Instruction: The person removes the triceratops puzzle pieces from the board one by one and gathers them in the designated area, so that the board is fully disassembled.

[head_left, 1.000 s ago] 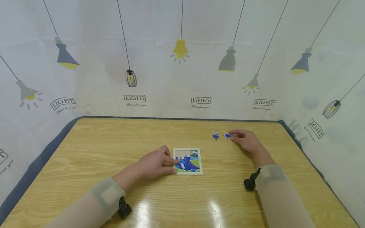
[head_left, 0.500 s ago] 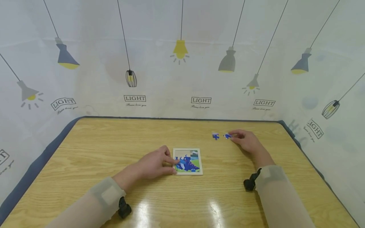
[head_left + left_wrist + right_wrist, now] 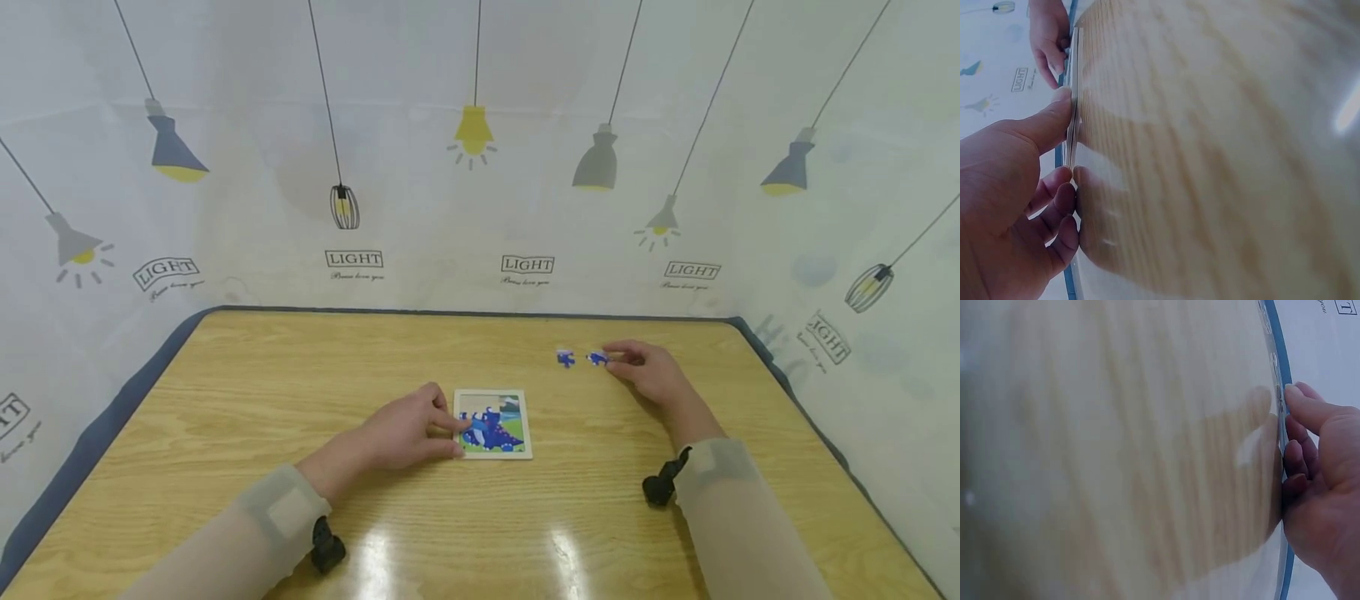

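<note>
In the head view, a framed jigsaw puzzle (image 3: 492, 425) shows a blue dinosaur, with bare backing at its upper left. My left hand (image 3: 405, 427) rests at its left side, index finger laid over the picture and thumb at the lower left corner. The left wrist view shows the thumb along the edge of the frame (image 3: 1074, 94), the other fingers bent on the table. Farther back, my right hand (image 3: 651, 372) pinches a blue and white puzzle piece (image 3: 597, 358) between thumb and index finger, low at the tabletop. A second puzzle piece (image 3: 566, 359) lies just left of it.
The wooden table (image 3: 300, 367) has a glossy top with light reflections near its front. Behind it and at both sides hangs a white curtain (image 3: 420, 192) printed with lamps. A dark blue edge (image 3: 480, 313) runs along the table's back.
</note>
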Demonstrator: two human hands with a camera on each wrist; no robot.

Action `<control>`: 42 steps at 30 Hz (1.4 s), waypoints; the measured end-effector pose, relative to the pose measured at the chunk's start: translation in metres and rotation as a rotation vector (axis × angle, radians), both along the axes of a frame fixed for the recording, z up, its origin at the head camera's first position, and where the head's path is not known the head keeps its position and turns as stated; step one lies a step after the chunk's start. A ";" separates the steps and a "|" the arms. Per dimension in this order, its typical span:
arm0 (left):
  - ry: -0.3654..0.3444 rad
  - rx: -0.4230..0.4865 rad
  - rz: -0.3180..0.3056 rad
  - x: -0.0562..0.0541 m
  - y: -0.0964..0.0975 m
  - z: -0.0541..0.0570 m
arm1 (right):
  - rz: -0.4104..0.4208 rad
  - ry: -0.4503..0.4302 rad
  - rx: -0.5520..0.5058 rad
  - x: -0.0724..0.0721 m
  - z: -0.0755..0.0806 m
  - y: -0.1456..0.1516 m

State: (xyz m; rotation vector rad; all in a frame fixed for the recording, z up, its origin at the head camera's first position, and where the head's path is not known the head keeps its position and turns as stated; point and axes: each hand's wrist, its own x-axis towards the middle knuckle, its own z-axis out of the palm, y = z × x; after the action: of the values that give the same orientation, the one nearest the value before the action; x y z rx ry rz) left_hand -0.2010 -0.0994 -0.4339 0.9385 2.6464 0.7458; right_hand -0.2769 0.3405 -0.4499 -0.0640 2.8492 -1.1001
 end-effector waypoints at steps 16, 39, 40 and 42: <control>0.016 -0.007 -0.005 0.001 -0.001 0.002 | 0.248 -0.070 -0.121 0.032 0.020 -0.078; -0.014 -0.003 0.011 -0.001 0.000 -0.001 | 0.519 -0.123 -0.021 0.035 0.018 -0.137; -0.013 -0.003 0.011 -0.001 0.000 -0.001 | 0.517 -0.125 -0.021 0.034 0.018 -0.137; -0.012 -0.003 0.011 -0.001 0.000 -0.001 | 0.513 -0.128 -0.020 0.034 0.018 -0.137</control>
State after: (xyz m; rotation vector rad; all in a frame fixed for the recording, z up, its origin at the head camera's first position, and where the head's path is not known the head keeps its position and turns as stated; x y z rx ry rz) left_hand -0.2024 -0.0994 -0.4352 0.9161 2.6435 0.7474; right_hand -0.2432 0.2031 -0.4323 -0.6572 2.4926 -0.9743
